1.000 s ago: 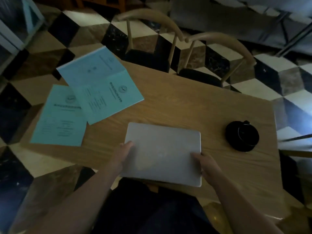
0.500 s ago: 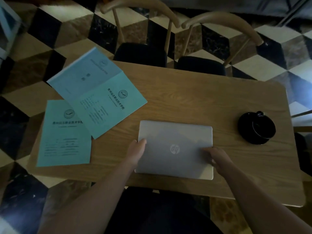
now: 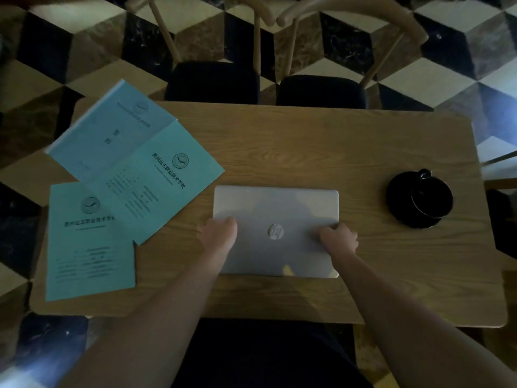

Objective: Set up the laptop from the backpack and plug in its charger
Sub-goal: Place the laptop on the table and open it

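Lower booklet (image 3: 89,242): teal, flat at the table's left end, its top right corner under the upper booklet.
Upper booklet (image 3: 134,161): teal, opened flat and turned at an angle, overhanging the table's far left corner.
Table (image 3: 307,141): wooden, rounded corners, long axis running left to right.
Left hand (image 3: 218,233): lay on the laptop's left edge about midway along it, fingers curled down over the side; a firm grip could not be told.
Laptop (image 3: 275,217): silver, lid closed, flat on the table near the front edge and about centred; long axis left to right, round logo upward, logo lettering turned sideways.
Right hand (image 3: 340,238): lay on the lid at the right edge, fingers curled, knuckles raised; what it clasped could not be told.
Cup (image 3: 432,198): black, on a black saucer (image 3: 400,208), well to the laptop's right, handle at the far side.
Chairs (image 3: 212,79): two, pale wood with dark seats, behind the table.
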